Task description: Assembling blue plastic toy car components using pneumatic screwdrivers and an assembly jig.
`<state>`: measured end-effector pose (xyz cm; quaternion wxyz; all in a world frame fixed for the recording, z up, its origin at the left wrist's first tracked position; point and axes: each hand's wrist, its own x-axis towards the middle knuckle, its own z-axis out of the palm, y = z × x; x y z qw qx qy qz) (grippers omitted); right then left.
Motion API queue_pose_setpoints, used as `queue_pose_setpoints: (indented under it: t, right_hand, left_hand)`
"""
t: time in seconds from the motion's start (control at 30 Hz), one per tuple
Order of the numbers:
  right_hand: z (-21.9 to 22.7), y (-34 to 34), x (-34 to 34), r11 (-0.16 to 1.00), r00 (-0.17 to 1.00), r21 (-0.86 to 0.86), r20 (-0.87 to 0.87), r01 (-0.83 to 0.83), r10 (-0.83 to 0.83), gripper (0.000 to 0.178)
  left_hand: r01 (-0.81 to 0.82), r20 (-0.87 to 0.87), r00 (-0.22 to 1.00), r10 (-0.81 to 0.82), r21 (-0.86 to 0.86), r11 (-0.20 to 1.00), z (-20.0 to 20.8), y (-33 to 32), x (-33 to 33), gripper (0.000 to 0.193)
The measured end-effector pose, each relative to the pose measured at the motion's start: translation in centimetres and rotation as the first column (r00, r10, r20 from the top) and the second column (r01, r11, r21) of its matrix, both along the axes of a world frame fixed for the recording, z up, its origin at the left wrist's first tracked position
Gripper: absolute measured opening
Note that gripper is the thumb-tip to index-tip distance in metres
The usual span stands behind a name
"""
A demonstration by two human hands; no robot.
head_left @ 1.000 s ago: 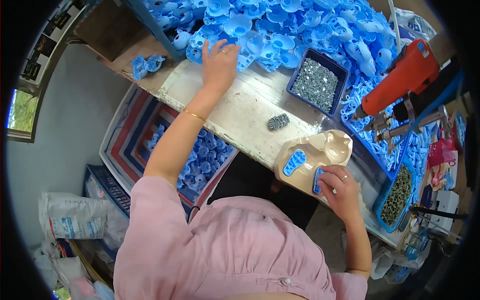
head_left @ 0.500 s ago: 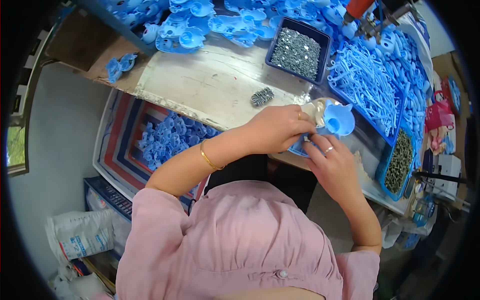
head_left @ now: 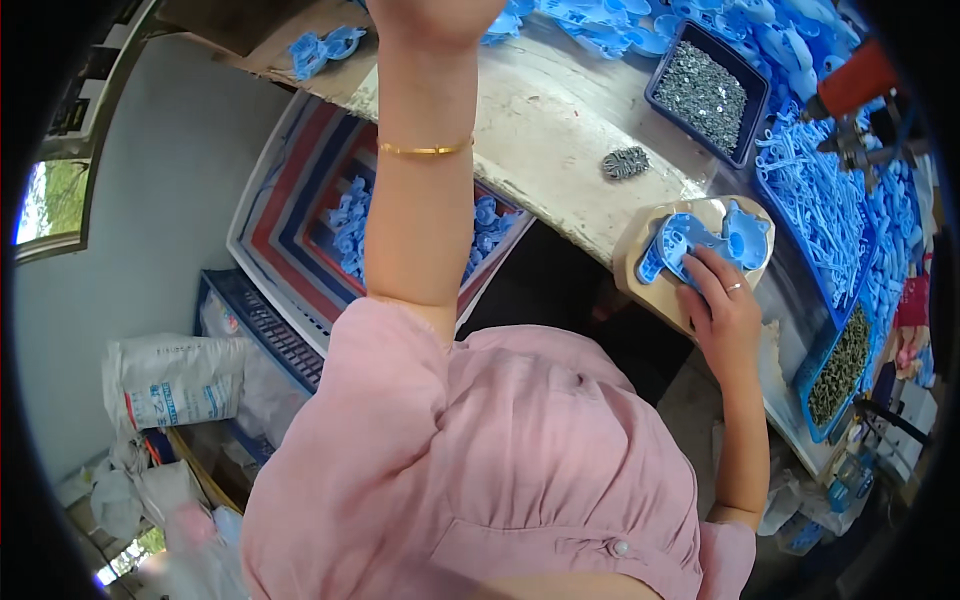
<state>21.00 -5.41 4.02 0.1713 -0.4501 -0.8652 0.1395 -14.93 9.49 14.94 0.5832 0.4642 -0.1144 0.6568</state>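
A glossy blue plastic part (head_left: 679,234) with rounded cups rests in a beige fixture block (head_left: 637,282) at the near right edge of the table. My right hand (head_left: 727,312) grips it there, fingers curled over its near side and thumb low beside it. My left arm reaches far forward over the table. Only the base of my left hand (head_left: 437,14) shows at the upper edge, so its fingers are out of sight. Left of the block lies a small heap of metal pieces (head_left: 626,163).
Blue parts (head_left: 600,25) pile up at the back. A dark tray (head_left: 752,140) of small metal pieces, a bin of blue sticks (head_left: 815,210) and a tray of screws (head_left: 838,375) line the right. A red-tipped machine (head_left: 858,78) overhangs there. Below left sits a striped crate (head_left: 290,240).
My left hand has left the blue part and stretched forward, past the upper edge. My right hand stays at the part, which now sits in the block. The view has shifted left.
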Motion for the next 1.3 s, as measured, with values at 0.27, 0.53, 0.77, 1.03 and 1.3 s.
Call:
queue_pose_setpoints:
  t: [0.27, 0.53, 0.77, 1.03, 1.3]
  right_hand:
    - [0.6, -0.5, -0.2, 0.999, 0.995, 0.047, 0.100, 0.005, -0.010, 0.027]
    - [-0.2, -0.4, -0.4, 0.994, 0.990, 0.092, 0.128, 0.054, -0.066, 0.022]
    - [0.4, -0.8, -0.7, 0.993, 0.986, 0.111, 0.158, 0.036, -0.053, 0.029]
    - [0.3, -1.0, -0.5, 0.990, 0.969, 0.138, 0.238, 0.035, -0.068, 0.041]
    - [1.7, 1.5, 1.6, 0.990, 0.995, -0.138, -0.092, 0.027, -0.040, 0.028]
  left_hand:
    - [0.121, 0.114, 0.987, -0.115, -0.046, 0.992, -0.1, 2.3, -0.3, 0.024]
    - [-0.060, -0.234, 0.972, -0.004, -0.264, 0.963, -4.0, -1.0, 3.1, 0.027]
    - [-0.314, -0.820, 0.053, 0.569, 0.528, 0.789, -11.0, -10.0, 11.6, 0.058]
    - [-0.176, -0.884, -0.087, 0.459, 0.467, 0.867, -14.0, -11.0, 12.9, 0.085]
    - [-0.191, -0.894, -0.075, 0.442, 0.448, 0.874, -12.4, -11.4, 13.2, 0.083]
